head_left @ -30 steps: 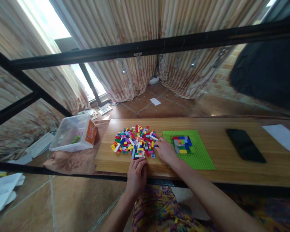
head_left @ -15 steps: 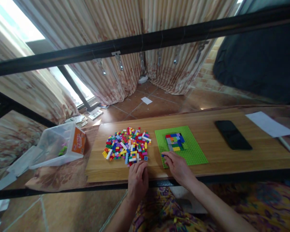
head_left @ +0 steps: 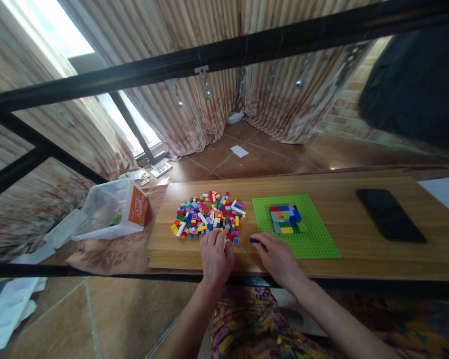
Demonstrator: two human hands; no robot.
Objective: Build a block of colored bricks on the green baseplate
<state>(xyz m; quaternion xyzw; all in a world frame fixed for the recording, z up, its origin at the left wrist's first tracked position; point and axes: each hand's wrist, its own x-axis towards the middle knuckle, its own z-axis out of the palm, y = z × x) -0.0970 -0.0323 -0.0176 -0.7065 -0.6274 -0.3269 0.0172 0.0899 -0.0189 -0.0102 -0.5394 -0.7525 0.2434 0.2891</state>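
One dark-blue toy brick (head_left: 253, 240) is pinched between the thumb and fingertips of the right hand (head_left: 277, 255), its exposed end pointing toward nine o'clock. The visible part lies crosswise, nine to three; the fingers hide the rest, so its full length cannot be told. It sits just outside the green studded baseplate (head_left: 316, 244), whose right edge slants from eleven to five. At two o'clock from the brick, a multicoloured brick frame (head_left: 292, 219) stands on the baseplate. The left hand (head_left: 217, 254), fingers toward twelve, overlaps the near edge of the loose brick pile (head_left: 209, 215); whether it grips anything cannot be told. A black touchscreen device (head_left: 391, 216) lies at three o'clock from the baseplate.
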